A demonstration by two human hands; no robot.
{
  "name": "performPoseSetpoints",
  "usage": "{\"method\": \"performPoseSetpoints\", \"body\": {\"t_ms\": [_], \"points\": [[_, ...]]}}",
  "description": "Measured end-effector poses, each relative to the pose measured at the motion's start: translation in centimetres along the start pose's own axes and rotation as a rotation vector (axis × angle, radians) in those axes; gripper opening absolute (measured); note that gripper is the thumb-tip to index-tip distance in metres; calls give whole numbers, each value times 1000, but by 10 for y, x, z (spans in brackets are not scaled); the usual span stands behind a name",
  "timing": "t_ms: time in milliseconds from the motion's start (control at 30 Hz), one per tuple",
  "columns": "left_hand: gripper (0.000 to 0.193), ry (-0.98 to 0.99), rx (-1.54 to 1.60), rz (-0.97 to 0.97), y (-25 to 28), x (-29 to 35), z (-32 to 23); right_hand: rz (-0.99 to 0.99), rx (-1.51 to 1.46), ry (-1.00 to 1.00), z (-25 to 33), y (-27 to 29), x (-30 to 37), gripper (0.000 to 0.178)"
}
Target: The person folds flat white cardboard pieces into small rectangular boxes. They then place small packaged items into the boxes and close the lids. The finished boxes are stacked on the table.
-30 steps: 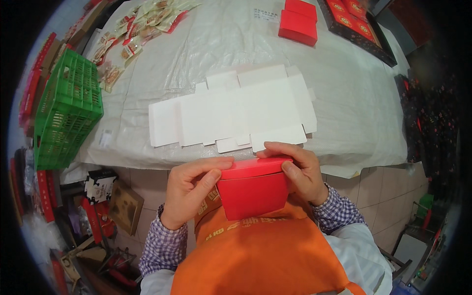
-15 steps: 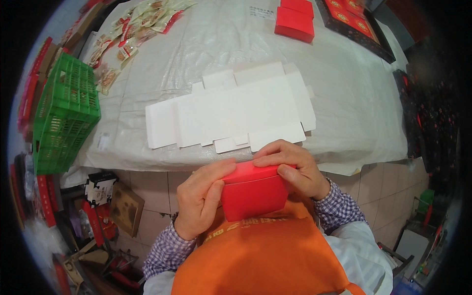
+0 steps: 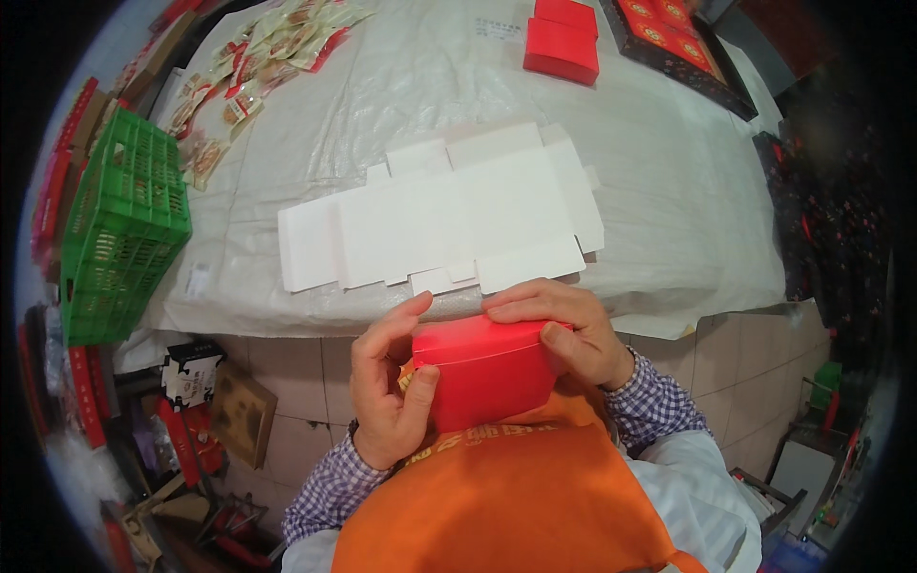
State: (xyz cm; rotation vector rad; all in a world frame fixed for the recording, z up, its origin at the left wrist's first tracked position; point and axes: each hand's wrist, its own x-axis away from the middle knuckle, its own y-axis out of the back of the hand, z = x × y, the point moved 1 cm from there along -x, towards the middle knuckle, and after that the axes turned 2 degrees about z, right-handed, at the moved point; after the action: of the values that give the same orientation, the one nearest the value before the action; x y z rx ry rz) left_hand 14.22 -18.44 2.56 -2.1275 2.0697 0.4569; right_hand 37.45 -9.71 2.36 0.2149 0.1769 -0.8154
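Observation:
A small red cardboard box (image 3: 492,387) is held between my hands in front of the orange apron. My right hand (image 3: 559,329) grips its right end, thumb on the near face and fingers along the top. At the left end, my left hand (image 3: 394,382) has its thumb against the box's edge and its fingers raised off the top. A slightly curved seam runs across the box below its top edge. Just beyond, flat unfolded white card blanks (image 3: 430,220) lie in a stack on the table.
White sheeting covers the table (image 3: 688,210). Packaged snacks (image 3: 277,57) lie at the far left, red boxes (image 3: 562,48) and a dark tray (image 3: 683,53) at the far right. A green plastic crate (image 3: 129,229) stands left; cartons (image 3: 244,411) sit on the floor below.
My left hand's fingers have lifted off the top of the red box and spread. My right hand keeps its grip on the right end.

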Motion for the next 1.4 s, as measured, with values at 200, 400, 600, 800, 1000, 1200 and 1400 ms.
{"method": "performPoseSetpoints", "body": {"t_ms": [200,400,600,800,1000,1200,1400], "points": [[34,-13,92,-32,-3,7,3,7,8,-20,-1,1,2,35],[28,-44,-64,-24,0,10,2,14,8,-37,0,1,1,35],[29,-113,-39,21,6,7,6,58,48,-12,-1,2,0,35],[37,-103,159,-41,1,11,7,99,67,33,-2,1,-4,36],[35,-121,64,-31,3,9,3,93,81,35,-5,0,-3,37],[29,-163,14,-17,4,7,7,72,91,45,-6,-1,-4,36],[28,-108,49,12,2,12,14,62,106,54,1,-1,-6,34]]}}
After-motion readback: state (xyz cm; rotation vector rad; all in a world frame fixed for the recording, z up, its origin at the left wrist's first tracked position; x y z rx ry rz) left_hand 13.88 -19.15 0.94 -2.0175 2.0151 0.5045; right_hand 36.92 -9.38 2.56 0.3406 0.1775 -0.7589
